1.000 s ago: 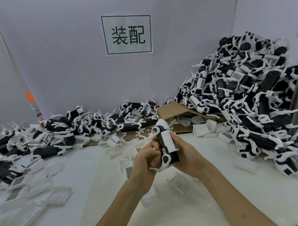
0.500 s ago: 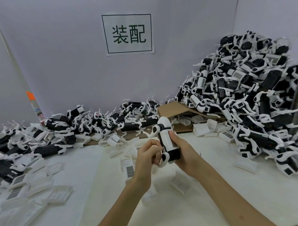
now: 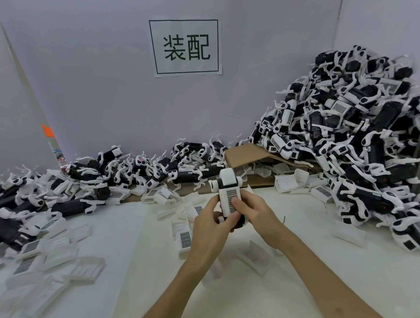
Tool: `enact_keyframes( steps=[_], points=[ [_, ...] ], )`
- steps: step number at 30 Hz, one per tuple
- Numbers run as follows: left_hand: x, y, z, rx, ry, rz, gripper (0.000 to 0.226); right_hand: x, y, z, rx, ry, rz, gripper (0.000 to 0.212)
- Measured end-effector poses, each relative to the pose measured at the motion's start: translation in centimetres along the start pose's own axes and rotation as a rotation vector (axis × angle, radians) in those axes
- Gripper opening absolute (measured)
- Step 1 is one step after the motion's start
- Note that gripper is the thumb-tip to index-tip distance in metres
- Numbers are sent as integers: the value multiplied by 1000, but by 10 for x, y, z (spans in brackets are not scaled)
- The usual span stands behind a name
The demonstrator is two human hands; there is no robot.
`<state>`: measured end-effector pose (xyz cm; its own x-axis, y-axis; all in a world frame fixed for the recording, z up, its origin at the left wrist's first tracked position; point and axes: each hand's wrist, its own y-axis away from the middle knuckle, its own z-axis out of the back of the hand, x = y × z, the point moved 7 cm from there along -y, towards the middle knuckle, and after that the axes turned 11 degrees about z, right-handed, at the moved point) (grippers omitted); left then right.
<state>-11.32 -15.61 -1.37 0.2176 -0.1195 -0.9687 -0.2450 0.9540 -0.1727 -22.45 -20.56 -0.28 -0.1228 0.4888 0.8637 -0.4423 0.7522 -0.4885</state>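
Both hands — left hand (image 3: 210, 220), right hand (image 3: 254, 209) — grip the black-and-white device (image 3: 229, 194), long axis upright, rounded end pointing up.

Wall (image 3: 94, 91): pale lilac, plain, well beyond the right hand (image 3: 256, 212).
Sign (image 3: 185, 48): white sheet, dark framed characters, on wall, high above that hand.
Table (image 3: 126, 233): white top, under and left of the left hand (image 3: 210, 223).
Light: even, soft.
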Motion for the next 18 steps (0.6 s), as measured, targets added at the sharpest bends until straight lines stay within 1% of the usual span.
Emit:
enact_keyframes(
  steps=[3,6,9,11,13,14,16,18],
  points=[
    [-2,1,-1,9,50,-21,36,4,-1,1,-5,12,50,22],
    [-3,2,-4,37,135,-22,32,3,-2,2,-48,14,72,21],
    [-1,2,-1,-23,191,11,30,1,-3,0,-66,137,118,21],
    [-2,2,1,-64,197,1,29,1,-2,-1,-74,158,133,20],
    [-2,2,1,-85,189,-3,29,2,-2,4,-135,197,156,15],
    [-2,2,3,-102,160,-10,29,5,-1,7,-178,234,172,13],
    [-1,2,6,-147,35,-33,29,8,0,14,-248,276,195,22],
    [0,2,8,-226,-227,-67,30,12,2,17,-278,271,232,32]
  ],
)
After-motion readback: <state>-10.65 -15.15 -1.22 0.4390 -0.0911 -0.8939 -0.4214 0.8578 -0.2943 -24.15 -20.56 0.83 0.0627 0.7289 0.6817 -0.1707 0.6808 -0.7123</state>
